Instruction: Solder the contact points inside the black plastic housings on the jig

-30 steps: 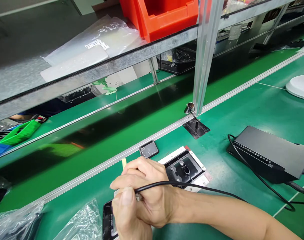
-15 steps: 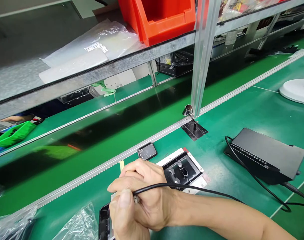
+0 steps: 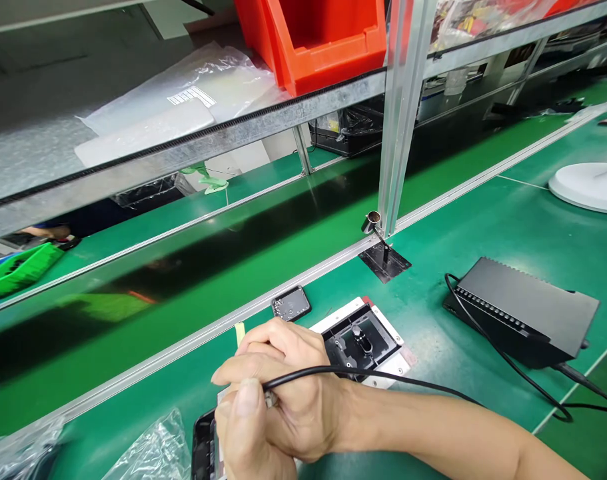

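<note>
Looking down at the green table [image 3: 463, 233], we find both hands pressed together, low and left of centre. Here's the right hand [image 3: 293, 393], fingers curled closed around the end of a black cord [image 3: 398, 381]; whatever lies deeper in that grip is hidden from us. The left hand [image 3: 248, 443] is up against it, thumb close to where the cord goes in, and we can't tell what its other fingers are doing, since they're out of sight. And there's the black case [image 3: 202, 440], right beside the left hand, one dark edge poking out to the left, the rest covered or out of view.

Over to the cord: it passes across the back of the right hand and off along the forearm. Just beyond that hand we spot a white frame [image 3: 396, 363] with a short black knob [image 3: 366, 341] inside it. Near that, a small dark tray [image 3: 296, 301] scattered with tiny bright bits sits by the metal rail [image 3: 333, 264]. Further up, a metal cup [image 3: 372, 222] leans on its stand beside the post [image 3: 398, 133]. Out right we've got a black box [image 3: 528, 300]; bottom left, a crumpled clear bag [image 3: 153, 450]; up on the shelf, a red bin [image 3: 328, 57].
</note>
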Available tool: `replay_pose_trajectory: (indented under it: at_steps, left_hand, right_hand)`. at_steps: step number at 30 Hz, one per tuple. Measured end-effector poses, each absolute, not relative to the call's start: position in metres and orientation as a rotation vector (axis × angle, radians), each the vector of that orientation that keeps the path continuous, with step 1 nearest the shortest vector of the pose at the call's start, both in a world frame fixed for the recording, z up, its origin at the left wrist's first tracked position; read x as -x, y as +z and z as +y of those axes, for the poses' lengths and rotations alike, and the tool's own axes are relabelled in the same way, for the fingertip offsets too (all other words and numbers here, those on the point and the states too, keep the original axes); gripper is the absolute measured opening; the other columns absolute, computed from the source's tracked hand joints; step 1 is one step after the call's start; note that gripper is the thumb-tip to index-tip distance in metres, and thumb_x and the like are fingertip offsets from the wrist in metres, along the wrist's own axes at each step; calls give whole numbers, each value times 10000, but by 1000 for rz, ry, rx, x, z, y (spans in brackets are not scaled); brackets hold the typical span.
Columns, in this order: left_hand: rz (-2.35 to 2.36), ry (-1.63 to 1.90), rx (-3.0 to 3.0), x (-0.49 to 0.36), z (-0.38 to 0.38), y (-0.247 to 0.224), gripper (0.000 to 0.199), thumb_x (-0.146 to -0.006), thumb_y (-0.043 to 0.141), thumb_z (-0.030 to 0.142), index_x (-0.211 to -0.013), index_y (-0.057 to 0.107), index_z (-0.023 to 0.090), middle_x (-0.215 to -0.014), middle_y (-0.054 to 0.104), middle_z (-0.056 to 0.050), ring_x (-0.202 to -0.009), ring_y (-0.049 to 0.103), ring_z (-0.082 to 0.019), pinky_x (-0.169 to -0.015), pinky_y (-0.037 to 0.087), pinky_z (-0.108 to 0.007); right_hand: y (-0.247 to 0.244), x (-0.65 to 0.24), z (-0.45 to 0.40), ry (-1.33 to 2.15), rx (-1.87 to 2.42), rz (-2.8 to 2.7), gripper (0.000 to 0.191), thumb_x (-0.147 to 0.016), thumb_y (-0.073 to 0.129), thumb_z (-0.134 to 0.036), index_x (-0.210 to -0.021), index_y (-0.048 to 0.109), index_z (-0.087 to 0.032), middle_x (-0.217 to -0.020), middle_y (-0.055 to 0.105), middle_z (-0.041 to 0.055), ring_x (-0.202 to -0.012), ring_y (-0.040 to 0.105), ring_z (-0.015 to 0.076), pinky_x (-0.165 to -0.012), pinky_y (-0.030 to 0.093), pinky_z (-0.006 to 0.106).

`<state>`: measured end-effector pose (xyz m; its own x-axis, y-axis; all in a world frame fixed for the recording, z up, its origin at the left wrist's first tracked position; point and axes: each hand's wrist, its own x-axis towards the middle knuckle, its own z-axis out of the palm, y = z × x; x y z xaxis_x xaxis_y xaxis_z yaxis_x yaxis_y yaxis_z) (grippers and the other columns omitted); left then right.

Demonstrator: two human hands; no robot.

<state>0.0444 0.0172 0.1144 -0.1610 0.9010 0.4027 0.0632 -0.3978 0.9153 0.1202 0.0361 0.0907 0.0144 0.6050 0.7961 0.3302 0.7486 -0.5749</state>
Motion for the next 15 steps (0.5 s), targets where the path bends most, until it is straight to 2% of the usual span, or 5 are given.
replay_pose_trajectory:
  at_steps: [4, 10, 15]
  left_hand:
    - [1174, 1644, -1370, -44, 16, 113, 404, -844, 660, 551, -633, 703, 210, -651, 666, -37, -618, 625, -213, -579, 567, -360]
    - [1109, 1631, -1369, -42, 17, 112, 364, -843, 691, 517, -669, 738, 201, -724, 695, -47, -706, 654, -214, -596, 556, -321]
    - [1098, 1626, -1412, -45, 17, 115, 396, -853, 662, 528, -647, 719, 195, -708, 687, -43, -597, 624, -197, -484, 486, -321]
  right_hand:
    - [91, -120, 37, 252, 746, -1593, 187, -983, 550, -382, -1017, 656, -232, -852, 677, -2, -934, 648, 141, -825, 560, 271]
    - [92, -120, 39, 238, 737, -1539, 189, -943, 575, -368, -952, 697, -225, -853, 709, -3, -844, 663, 134, -761, 572, 266]
    - [93, -120, 37, 262, 726, -1552, 174, -968, 574, -367, -987, 680, -231, -844, 714, -20, -911, 668, 141, -781, 559, 263]
